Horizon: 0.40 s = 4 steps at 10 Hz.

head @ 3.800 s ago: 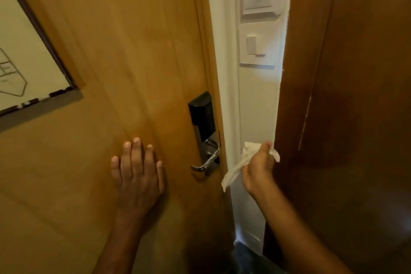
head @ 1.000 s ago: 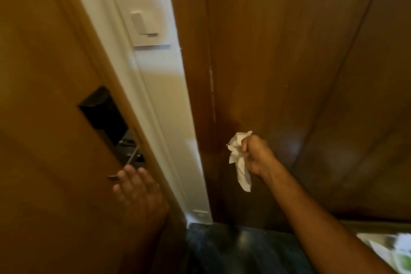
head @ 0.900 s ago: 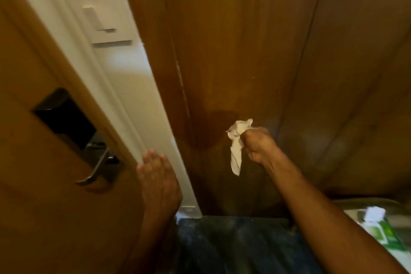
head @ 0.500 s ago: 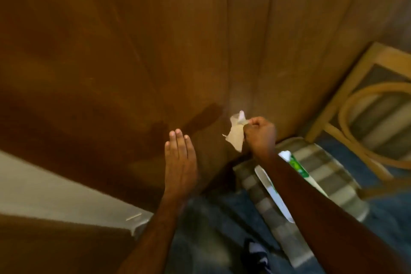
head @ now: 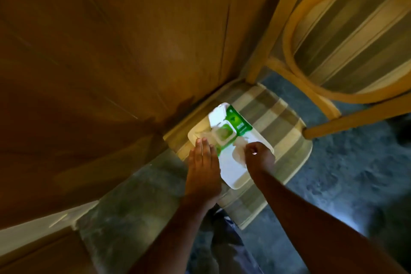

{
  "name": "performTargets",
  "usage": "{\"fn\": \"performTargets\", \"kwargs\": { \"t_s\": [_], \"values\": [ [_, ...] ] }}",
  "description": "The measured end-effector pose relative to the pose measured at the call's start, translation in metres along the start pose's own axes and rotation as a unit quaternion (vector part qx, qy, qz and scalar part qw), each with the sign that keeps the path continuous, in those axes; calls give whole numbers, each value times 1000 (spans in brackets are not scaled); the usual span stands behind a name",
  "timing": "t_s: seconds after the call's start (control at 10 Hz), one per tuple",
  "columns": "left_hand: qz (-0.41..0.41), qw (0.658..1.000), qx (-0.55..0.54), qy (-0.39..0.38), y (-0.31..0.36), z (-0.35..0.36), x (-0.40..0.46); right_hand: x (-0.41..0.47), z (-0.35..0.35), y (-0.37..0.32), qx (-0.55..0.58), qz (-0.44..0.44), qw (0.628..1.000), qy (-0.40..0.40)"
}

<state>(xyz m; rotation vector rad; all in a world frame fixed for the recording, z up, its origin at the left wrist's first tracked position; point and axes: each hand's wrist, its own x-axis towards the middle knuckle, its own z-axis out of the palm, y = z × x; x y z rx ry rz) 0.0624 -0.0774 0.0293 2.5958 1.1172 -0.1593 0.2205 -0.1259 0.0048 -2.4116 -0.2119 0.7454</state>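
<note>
A white and green pack of wet wipes (head: 235,131) lies on the striped seat cushion (head: 278,118) of a wooden chair, its flip lid standing open. My left hand (head: 203,169) reaches over the pack's near left edge with fingers straight and together. My right hand (head: 259,157) is curled over the pack's right part and holds a crumpled white wipe (head: 239,153), which rests on the pack.
A dark wooden panelled wall (head: 111,62) rises on the left, tight against the chair. The chair's wooden frame (head: 295,51) and curved armrest stand at the right. Blue-grey carpet (head: 344,173) covers the floor; a white skirting strip (head: 33,229) runs at lower left.
My view has swung from the door and its handle down to the chair. Both hands came down from the wooden panel onto the wipes pack, the right still holding the wipe.
</note>
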Motion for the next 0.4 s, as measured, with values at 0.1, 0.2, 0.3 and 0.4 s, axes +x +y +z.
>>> {"fn": "performTargets", "kwargs": {
  "t_s": [0.1,0.2,0.3,0.4],
  "values": [
    [-16,1000,-5,-26,4,28,4,22,26,30,-95,2,995,-12],
    [-18,999,-5,-31,-6,39,1,26,41,43,-241,-10,968,-66],
    [-1,1000,16,-8,-24,44,-7,20,52,50,-364,-95,917,-128],
    [-22,1000,13,-9,-27,36,-6,18,46,44,-316,-80,939,-110]
  ]
}}
